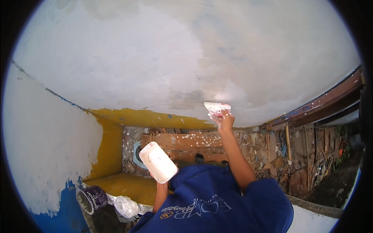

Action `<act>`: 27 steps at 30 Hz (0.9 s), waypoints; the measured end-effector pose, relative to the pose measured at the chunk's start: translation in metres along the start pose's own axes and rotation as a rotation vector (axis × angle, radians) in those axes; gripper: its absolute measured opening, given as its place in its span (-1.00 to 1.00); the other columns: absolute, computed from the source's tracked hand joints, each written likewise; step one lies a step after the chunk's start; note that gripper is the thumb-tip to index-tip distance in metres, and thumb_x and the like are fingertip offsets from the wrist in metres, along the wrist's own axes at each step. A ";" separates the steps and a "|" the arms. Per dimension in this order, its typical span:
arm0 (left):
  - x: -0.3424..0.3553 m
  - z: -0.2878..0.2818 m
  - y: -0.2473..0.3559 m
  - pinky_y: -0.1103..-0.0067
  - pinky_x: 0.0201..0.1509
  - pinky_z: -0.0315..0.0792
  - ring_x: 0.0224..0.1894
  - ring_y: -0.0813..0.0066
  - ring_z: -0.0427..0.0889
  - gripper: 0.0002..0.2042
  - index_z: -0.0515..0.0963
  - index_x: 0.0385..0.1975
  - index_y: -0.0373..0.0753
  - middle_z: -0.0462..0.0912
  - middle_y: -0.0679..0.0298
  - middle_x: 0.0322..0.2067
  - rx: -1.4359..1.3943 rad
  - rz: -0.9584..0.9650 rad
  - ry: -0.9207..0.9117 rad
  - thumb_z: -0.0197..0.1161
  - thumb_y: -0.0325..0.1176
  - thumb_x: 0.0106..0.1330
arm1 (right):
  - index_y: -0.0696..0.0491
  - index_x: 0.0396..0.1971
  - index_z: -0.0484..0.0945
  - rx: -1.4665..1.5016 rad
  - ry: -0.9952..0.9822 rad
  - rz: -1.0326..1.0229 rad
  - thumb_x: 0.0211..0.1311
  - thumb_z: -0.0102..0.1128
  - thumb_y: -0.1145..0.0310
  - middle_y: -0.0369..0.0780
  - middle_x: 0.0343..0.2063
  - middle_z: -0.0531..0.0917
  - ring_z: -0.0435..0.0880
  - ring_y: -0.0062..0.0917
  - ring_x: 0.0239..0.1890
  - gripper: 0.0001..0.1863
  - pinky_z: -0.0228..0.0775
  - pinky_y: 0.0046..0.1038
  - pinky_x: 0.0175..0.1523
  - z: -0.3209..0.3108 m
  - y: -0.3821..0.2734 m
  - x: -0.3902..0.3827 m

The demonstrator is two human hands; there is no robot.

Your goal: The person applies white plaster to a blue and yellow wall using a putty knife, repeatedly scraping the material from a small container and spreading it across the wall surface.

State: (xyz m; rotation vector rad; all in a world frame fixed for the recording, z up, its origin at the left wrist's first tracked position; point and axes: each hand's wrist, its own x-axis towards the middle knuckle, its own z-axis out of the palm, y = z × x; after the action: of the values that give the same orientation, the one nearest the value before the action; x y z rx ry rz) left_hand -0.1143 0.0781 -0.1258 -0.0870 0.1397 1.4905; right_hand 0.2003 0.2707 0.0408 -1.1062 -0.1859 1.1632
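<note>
My right hand grips a wide putty knife smeared with white compound, its blade at the pale, patchy plastered wall above the yellow lower band. My left hand, mostly hidden, holds a rectangular white tray with creamy white material inside, low and left of the knife.
The left wall is white, yellow and blue. A purple bucket and clear plastic bag sit on a ledge at lower left. Splattered boards lie below. Debris and an upright wooden pole are at right, beside a reddish beam.
</note>
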 end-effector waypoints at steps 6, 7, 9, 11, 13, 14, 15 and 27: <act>-0.003 -0.044 0.021 -0.19 0.08 0.30 0.10 -0.12 0.47 -0.29 0.22 0.30 0.00 0.38 0.03 0.19 0.087 0.110 0.119 0.03 0.25 0.19 | 0.44 -0.24 0.40 -0.001 -0.154 -0.075 0.17 -0.01 0.57 0.00 -0.31 0.55 0.65 -0.25 -0.34 -0.77 0.67 -0.16 -0.21 0.048 -0.072 -0.002; 0.000 -0.039 0.016 -0.19 0.08 0.30 0.10 -0.12 0.47 -0.29 0.22 0.30 0.00 0.38 0.03 0.19 0.083 0.098 0.115 0.03 0.25 0.19 | 0.44 -0.24 0.40 -0.002 -0.147 -0.086 0.17 -0.01 0.57 0.00 -0.31 0.55 0.65 -0.25 -0.34 -0.77 0.67 -0.16 -0.21 0.055 -0.090 -0.017; 0.002 -0.005 0.006 -0.20 0.07 0.30 0.10 -0.11 0.48 -0.28 0.21 0.30 -0.01 0.38 0.02 0.19 0.046 -0.013 0.107 0.04 0.25 0.19 | 0.37 -0.20 0.44 0.073 -0.340 -0.260 0.18 0.00 0.53 -0.04 -0.30 0.59 0.66 -0.34 -0.33 -0.76 0.61 -0.23 -0.18 0.061 -0.118 -0.046; -0.001 0.020 -0.003 0.02 0.08 0.36 0.05 0.03 0.50 -0.33 0.27 0.24 -0.04 0.45 0.07 0.11 0.063 -0.062 0.095 0.04 0.22 0.21 | 0.36 -0.22 0.47 0.004 -0.383 -0.382 0.17 0.02 0.54 -0.07 -0.31 0.60 0.66 -0.38 -0.34 -0.77 0.58 -0.28 -0.19 0.059 -0.117 -0.066; 0.006 0.035 -0.008 0.23 0.08 0.42 0.01 0.18 0.52 -0.38 0.33 0.19 -0.08 0.52 0.12 0.02 0.074 -0.120 0.070 0.05 0.19 0.23 | 0.33 -0.30 0.56 -0.186 -0.475 -0.518 0.13 0.13 0.54 -0.17 -0.41 0.65 0.63 -0.57 -0.37 -0.82 0.48 -0.49 -0.25 0.050 -0.104 -0.085; 0.010 0.039 -0.010 0.20 0.12 0.41 0.05 0.16 0.50 -0.34 0.29 0.22 -0.08 0.49 0.11 0.06 0.112 -0.108 -0.040 0.09 0.19 0.20 | 0.31 -0.36 0.57 -0.370 -0.518 -0.456 0.12 0.14 0.53 -0.21 -0.47 0.64 0.56 -0.65 -0.42 -0.85 0.40 -0.53 -0.31 0.044 -0.092 -0.098; 0.016 0.042 -0.011 0.16 0.16 0.40 0.09 0.13 0.48 -0.30 0.26 0.25 -0.08 0.46 0.11 0.10 0.152 -0.082 -0.156 0.13 0.19 0.18 | 0.30 -0.42 0.58 -0.549 -0.570 -0.389 0.12 0.15 0.51 -0.26 -0.54 0.63 0.50 -0.72 -0.47 -0.87 0.33 -0.57 -0.37 0.044 -0.078 -0.112; 0.053 0.102 -0.057 0.22 0.18 0.43 0.14 0.16 0.47 -0.40 0.21 0.26 -0.19 0.44 0.11 0.12 0.283 0.074 -0.025 -0.03 0.06 0.32 | 0.24 -0.39 0.58 -1.419 -0.726 -0.336 -0.07 0.32 0.37 0.08 -0.45 0.63 0.61 0.00 -0.29 -0.73 0.43 -0.20 -0.19 0.062 -0.039 -0.135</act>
State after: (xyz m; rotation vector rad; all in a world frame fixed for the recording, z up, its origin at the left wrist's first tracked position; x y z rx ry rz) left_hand -0.0497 0.1405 -0.0347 0.1665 0.3354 1.5304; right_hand 0.1257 0.2011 0.1556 -1.6566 -1.9026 1.0035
